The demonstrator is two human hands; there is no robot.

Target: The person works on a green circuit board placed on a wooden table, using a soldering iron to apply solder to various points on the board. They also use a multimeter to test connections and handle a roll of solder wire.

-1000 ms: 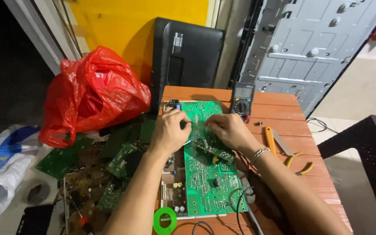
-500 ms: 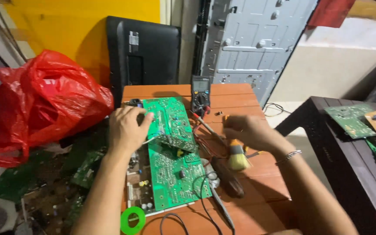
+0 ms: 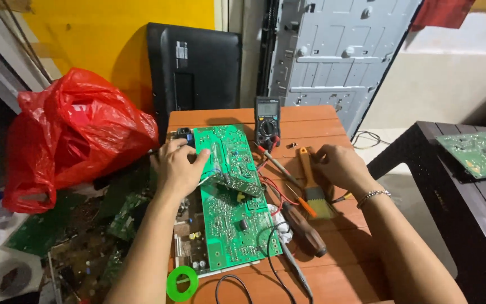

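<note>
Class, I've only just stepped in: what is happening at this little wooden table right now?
A person is working on electronics at a small wooden table. Their left hand rests on the edge of a long green circuit board, steadying it. Their right hand lies beside a brush with an orange handle. A multimeter stands behind the board, a brown-handled screwdriver lies near it, and a red plastic bag sits to the left.

Multimeter's grey screen (image 3: 267, 106) table's far edge, white label (image 3: 181, 49) on black panel
</note>
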